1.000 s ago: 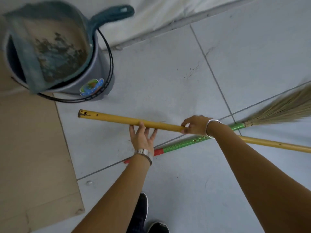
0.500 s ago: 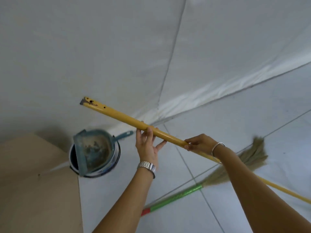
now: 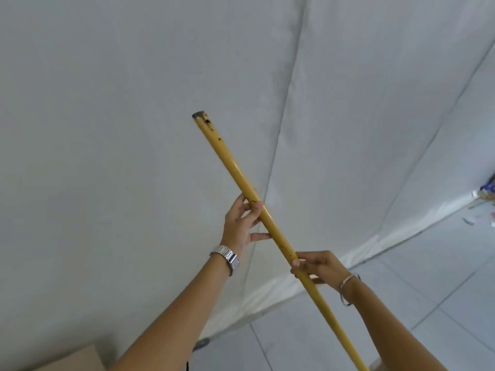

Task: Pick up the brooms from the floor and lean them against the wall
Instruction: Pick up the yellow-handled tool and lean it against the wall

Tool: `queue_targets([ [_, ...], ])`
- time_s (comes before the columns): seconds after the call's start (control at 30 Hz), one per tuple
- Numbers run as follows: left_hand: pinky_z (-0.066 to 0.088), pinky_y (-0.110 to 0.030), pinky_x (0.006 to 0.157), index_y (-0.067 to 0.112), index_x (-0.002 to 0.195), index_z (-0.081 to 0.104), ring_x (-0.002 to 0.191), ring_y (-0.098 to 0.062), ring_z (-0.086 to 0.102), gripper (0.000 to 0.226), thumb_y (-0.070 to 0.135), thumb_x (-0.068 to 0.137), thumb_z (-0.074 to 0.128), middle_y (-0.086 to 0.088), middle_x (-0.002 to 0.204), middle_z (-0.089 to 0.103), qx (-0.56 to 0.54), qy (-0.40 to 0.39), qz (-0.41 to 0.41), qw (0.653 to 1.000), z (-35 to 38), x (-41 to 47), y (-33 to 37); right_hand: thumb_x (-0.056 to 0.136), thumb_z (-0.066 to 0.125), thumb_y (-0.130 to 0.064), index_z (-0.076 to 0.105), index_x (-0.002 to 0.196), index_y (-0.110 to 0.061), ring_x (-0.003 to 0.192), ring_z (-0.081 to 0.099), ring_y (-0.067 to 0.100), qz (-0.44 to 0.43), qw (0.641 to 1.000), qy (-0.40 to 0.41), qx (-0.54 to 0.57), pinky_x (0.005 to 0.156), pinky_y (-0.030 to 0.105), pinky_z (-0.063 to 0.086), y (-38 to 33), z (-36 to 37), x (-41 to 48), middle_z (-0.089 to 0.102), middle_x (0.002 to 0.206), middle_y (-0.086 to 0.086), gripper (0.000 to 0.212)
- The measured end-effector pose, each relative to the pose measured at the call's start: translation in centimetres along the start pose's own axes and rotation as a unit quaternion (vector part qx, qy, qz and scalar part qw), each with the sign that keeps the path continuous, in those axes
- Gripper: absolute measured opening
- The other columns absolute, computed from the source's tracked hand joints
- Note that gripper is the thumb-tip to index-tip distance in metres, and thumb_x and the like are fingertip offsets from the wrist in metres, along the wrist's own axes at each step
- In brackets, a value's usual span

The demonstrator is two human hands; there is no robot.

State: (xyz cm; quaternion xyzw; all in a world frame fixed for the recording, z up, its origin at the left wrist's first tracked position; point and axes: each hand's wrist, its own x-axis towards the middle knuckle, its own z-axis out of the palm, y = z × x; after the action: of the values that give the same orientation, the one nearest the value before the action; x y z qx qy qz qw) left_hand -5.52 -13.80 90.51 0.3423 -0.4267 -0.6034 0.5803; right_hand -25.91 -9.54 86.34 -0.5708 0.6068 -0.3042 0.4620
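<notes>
A broom with a long yellow handle [image 3: 230,164] rises steeply in front of the white wall [image 3: 107,129], its top end pointing up and left. My left hand [image 3: 242,218], with a metal watch on the wrist, grips the handle about midway. Lower down, my right hand [image 3: 318,266], wearing a bangle, pinches the handle. The broom's head is out of frame at the bottom right. The second broom, green-handled, is not in view.
The wall meets the grey tiled floor [image 3: 401,303] along a white skirting [image 3: 308,285]. A corner of brown board [image 3: 67,361] shows at the bottom left. Small clutter [image 3: 482,194] lies at the far right by the wall.
Both hands have raised the yellow-handled broom from near the floor to a steep angle before the wall. My view has tilted up, so the bucket and the green-handled broom have left the frame.
</notes>
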Motion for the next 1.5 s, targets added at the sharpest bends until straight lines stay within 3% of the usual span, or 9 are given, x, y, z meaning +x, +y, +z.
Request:
queue_targets([
  [0.07,0.052,-0.065,0.073,0.022,0.119,0.054,0.104,-0.032,0.061,0.034,0.013,0.087,0.059,-0.009,0.106,0.059,0.021,-0.033,0.018,0.999,1.8,-0.5,3.9,0.072,0.074,-0.028,0.076,0.084,-0.028,0.086,0.072,0.023,-0.017,1.000,0.012,0.023,0.071,0.031,0.059,-3.1,-1.1,-2.1,0.077,0.082,0.006,0.012],
  [0.2,0.057,-0.055,0.064,0.018,0.115,0.055,0.098,-0.028,0.064,0.032,0.014,0.084,0.063,-0.005,0.100,0.066,0.030,-0.078,0.037,0.996,4.7,-2.4,10.7,0.059,0.076,-0.039,0.076,0.090,-0.023,0.082,0.073,0.022,-0.057,0.997,0.024,0.050,0.065,0.030,0.059,-8.3,-2.4,-6.4,0.077,0.083,0.008,0.035],
  [0.33,0.057,-0.056,0.064,0.018,0.108,0.056,0.091,-0.025,0.067,0.028,0.016,0.082,0.065,-0.007,0.103,0.068,0.041,-0.101,0.056,0.992,6.6,-4.4,15.5,0.055,0.078,-0.039,0.076,0.089,-0.023,0.081,0.073,0.022,-0.095,0.991,0.035,0.081,0.060,0.028,0.058,-11.8,-2.6,-9.9,0.077,0.083,0.009,0.037],
  [0.53,0.057,-0.057,0.065,0.013,0.117,0.054,0.098,-0.030,0.065,0.034,0.019,0.084,0.063,-0.009,0.107,0.068,0.069,-0.127,0.099,0.985,8.6,-7.8,20.8,0.052,0.080,-0.035,0.076,0.089,-0.018,0.077,0.074,0.022,-0.150,0.980,0.056,0.117,0.057,0.027,0.058,-15.4,-1.9,-14.0,0.077,0.078,0.010,0.042],
  [0.73,0.059,-0.049,0.057,0.012,0.118,0.054,0.095,-0.029,0.065,0.035,0.022,0.086,0.062,-0.010,0.106,0.066,0.113,-0.119,0.147,0.975,9.9,-11.8,25.2,0.055,0.079,-0.032,0.077,0.083,-0.020,0.071,0.073,0.022,-0.210,0.962,0.077,0.155,0.056,0.028,0.059,-18.1,-0.3,-17.8,0.077,0.075,0.010,0.031],
  [0.9,0.058,-0.043,0.050,0.015,0.112,0.057,0.087,-0.026,0.067,0.028,0.025,0.086,0.061,-0.007,0.100,0.067,0.142,-0.121,0.188,0.964,10.3,-14.0,29.4,0.054,0.078,-0.035,0.076,0.087,-0.018,0.075,0.073,0.027,-0.251,0.947,0.084,0.181,0.060,0.034,0.062,-21.1,1.1,-19.6,0.077,0.077,0.013,0.037],
  [1.17,0.055,-0.035,0.047,0.021,0.105,0.061,0.075,-0.013,0.070,0.020,0.029,0.087,0.060,0.004,0.090,0.070,0.190,-0.078,0.257,0.944,5.7,-17.9,37.5,0.059,0.076,-0.032,0.072,0.101,-0.011,0.072,0.074,0.024,-0.313,0.919,0.054,0.234,0.054,0.028,0.059,-28.2,8.9,-21.0,0.077,0.076,0.010,0.047],
  [1.5,0.053,-0.029,0.049,0.017,0.112,0.061,0.085,-0.014,0.070,0.027,0.031,0.089,0.058,0.002,0.102,0.069,0.281,-0.008,0.300,0.911,-6.9,-23.5,47.1,0.072,0.076,-0.022,0.071,0.101,-0.009,0.067,0.072,0.018,-0.335,0.894,0.022,0.297,0.048,0.025,0.057,-37.5,24.8,-20.8,0.075,0.066,0.001,0.033],
])
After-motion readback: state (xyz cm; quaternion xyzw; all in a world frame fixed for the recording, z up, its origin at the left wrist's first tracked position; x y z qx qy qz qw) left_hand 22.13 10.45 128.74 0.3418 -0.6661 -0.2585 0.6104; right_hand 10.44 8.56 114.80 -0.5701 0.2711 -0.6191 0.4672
